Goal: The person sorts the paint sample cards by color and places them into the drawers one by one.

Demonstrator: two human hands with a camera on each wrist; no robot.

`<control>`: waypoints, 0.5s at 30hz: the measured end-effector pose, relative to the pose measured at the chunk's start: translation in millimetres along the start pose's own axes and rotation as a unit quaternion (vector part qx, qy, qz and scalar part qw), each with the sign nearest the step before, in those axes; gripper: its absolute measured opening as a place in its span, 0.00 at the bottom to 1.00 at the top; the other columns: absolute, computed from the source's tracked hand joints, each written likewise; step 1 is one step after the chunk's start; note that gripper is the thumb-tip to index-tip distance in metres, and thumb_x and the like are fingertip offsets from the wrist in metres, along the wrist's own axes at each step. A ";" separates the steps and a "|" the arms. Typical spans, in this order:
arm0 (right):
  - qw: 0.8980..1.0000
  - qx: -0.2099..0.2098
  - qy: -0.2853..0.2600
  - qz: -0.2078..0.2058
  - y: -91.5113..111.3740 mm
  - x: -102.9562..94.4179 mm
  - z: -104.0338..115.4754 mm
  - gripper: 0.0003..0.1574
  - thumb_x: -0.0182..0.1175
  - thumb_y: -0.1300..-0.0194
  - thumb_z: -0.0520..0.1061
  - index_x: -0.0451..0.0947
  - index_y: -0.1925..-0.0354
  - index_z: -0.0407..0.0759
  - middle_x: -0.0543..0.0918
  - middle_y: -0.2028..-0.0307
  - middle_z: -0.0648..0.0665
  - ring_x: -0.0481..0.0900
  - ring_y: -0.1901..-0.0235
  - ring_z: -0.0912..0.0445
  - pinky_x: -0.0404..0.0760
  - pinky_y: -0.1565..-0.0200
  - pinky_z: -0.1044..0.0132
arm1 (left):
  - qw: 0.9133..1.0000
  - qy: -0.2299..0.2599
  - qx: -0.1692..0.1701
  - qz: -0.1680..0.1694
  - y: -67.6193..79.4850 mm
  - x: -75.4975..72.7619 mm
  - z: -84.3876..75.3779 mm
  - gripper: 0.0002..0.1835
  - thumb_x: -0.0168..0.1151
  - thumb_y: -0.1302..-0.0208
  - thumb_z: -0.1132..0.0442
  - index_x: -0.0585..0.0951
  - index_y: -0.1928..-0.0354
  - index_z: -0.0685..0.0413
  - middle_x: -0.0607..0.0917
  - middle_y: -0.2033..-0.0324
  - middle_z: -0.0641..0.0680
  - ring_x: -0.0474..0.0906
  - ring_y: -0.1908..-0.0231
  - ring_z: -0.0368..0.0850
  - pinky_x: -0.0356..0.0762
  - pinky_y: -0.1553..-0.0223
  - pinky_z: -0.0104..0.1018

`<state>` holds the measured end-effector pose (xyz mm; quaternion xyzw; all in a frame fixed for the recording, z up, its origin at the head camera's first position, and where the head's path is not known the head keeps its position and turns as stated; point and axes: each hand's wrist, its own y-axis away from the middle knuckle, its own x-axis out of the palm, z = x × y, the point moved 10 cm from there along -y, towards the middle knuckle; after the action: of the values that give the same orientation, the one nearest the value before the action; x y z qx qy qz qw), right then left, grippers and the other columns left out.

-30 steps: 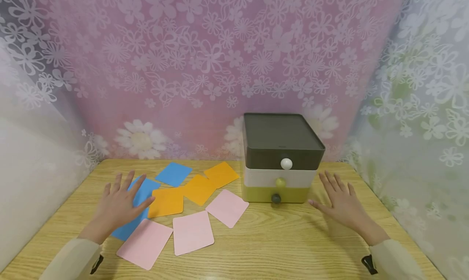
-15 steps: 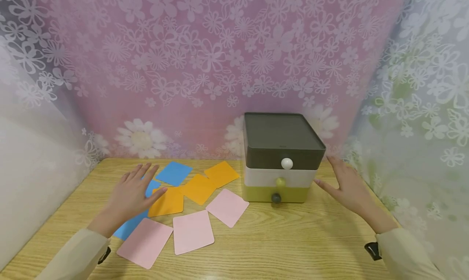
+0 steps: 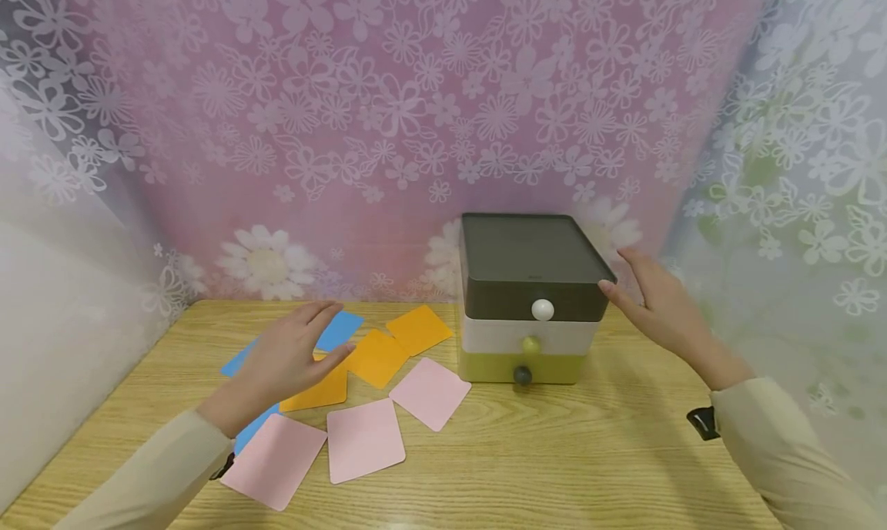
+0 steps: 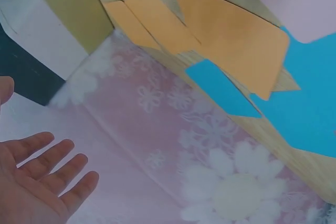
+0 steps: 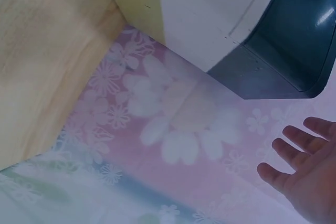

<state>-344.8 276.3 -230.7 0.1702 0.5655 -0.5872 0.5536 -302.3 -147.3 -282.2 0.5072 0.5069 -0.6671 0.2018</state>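
Observation:
My left hand (image 3: 287, 360) hovers over the blue cards (image 3: 256, 430) and an orange card (image 3: 319, 387), fingers extended and holding nothing. In the left wrist view its fingers (image 4: 58, 163) are spread apart. To the right stands a three-tier drawer box (image 3: 530, 303), dark grey on top, white in the middle and yellow-green below, each drawer with a round knob. My right hand (image 3: 665, 306) is raised beside the box's upper right corner, its thumb tip right at the dark rim. Relaxed, separated fingers (image 5: 294, 153) show near the dark tier in the right wrist view.
Pink cards (image 3: 366, 441) lie at the front of the wooden table (image 3: 520, 468), with more orange cards (image 3: 419, 330) behind them. A flowered pink curtain (image 3: 346, 129) hangs along the back. A pale flowered sheet (image 3: 818, 206) closes the right side.
My left hand has moved to the right over the cards. My right hand has risen from beside the lower drawers to the top corner of the box. The cards and box stay put.

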 end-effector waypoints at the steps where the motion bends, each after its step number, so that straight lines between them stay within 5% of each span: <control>1: 1.000 0.000 -0.001 0.005 -3.4 -0.4 1.5 0.40 0.52 0.35 0.56 0.52 0.32 0.41 0.60 0.36 0.32 0.58 0.38 0.34 0.57 0.43 0.36 | 1.000 0.009 0.002 0.002 -2.1 -0.3 -3.9 0.36 0.54 0.41 0.39 0.66 0.36 0.54 0.73 0.42 0.57 0.72 0.45 0.57 0.74 0.50 0.52; 8: 0.999 0.006 0.010 0.045 -24.9 3.1 6.4 0.40 0.48 0.34 0.59 0.54 0.33 0.39 0.59 0.35 0.32 0.56 0.36 0.35 0.56 0.41 0.37 | 0.999 0.038 0.029 0.006 -19.5 -1.0 -35.2 0.32 0.52 0.39 0.39 0.69 0.38 0.50 0.76 0.44 0.54 0.74 0.46 0.54 0.74 0.49 0.50; 15: 0.996 -0.045 0.031 0.071 -42.8 11.6 16.9 0.37 0.51 0.34 0.56 0.59 0.37 0.33 0.63 0.37 0.31 0.61 0.39 0.36 0.60 0.41 0.40 | 0.995 0.066 0.070 -0.002 -33.0 7.7 -65.3 0.27 0.54 0.39 0.43 0.76 0.46 0.54 0.82 0.52 0.54 0.80 0.55 0.49 0.79 0.57 0.43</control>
<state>-377.5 245.8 -214.8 0.2033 0.5947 -0.5147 0.5831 -300.4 -74.5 -271.6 0.5619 0.4721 -0.6665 0.1313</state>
